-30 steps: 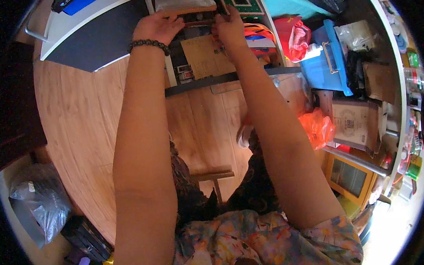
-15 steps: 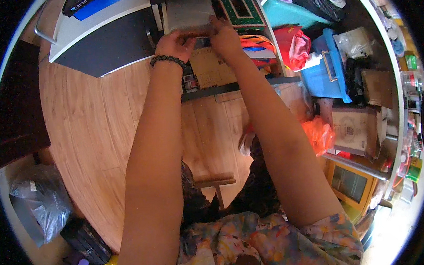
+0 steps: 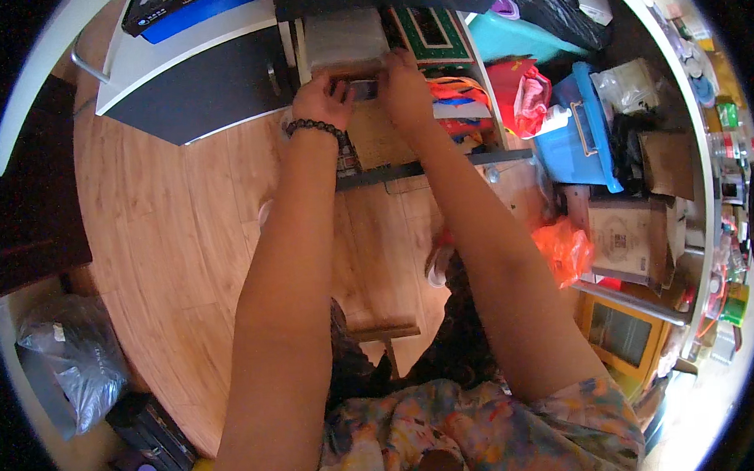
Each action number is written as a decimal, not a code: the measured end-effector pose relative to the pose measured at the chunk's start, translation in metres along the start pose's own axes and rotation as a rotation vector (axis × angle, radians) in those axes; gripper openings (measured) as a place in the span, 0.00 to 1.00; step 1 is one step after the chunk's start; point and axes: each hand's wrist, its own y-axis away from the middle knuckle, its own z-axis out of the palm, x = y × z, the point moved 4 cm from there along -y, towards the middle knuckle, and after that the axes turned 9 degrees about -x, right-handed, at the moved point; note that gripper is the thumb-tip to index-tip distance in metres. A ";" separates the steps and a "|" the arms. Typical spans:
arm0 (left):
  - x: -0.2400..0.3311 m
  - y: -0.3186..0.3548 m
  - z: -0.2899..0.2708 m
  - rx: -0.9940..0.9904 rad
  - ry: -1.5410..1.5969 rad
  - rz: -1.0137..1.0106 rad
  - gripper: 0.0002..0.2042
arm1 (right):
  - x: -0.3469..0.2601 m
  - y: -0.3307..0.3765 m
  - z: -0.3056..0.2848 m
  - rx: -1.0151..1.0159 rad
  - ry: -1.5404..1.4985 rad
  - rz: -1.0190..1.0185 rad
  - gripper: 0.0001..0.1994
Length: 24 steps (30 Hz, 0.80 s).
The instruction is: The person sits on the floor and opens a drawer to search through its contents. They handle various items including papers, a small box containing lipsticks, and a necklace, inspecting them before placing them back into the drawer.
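Cluttered shelf above wooden floor: a small dark object (image 3: 364, 89) lies crosswise at its front edge, pinched endwise between left hand (image 3: 325, 100) and right hand (image 3: 404, 87) fingers.

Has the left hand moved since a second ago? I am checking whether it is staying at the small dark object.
Cannot tell: the camera shifted too. The left hand stays beside the right hand on the small dark object.

bare wood floor (image 3: 167, 245) left, cluttered bags (image 3: 522, 90) and blue bin (image 3: 579, 138) right
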 end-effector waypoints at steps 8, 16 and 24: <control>0.004 0.011 0.007 -0.088 -0.178 0.054 0.05 | -0.052 0.012 0.006 -0.226 0.166 -0.069 0.16; 0.003 -0.022 -0.036 -0.112 -0.589 0.151 0.09 | -0.050 0.017 0.018 -0.278 0.174 -0.090 0.17; 0.010 0.012 -0.011 0.010 -0.348 -0.143 0.07 | -0.032 0.003 -0.003 -0.160 -0.156 0.025 0.13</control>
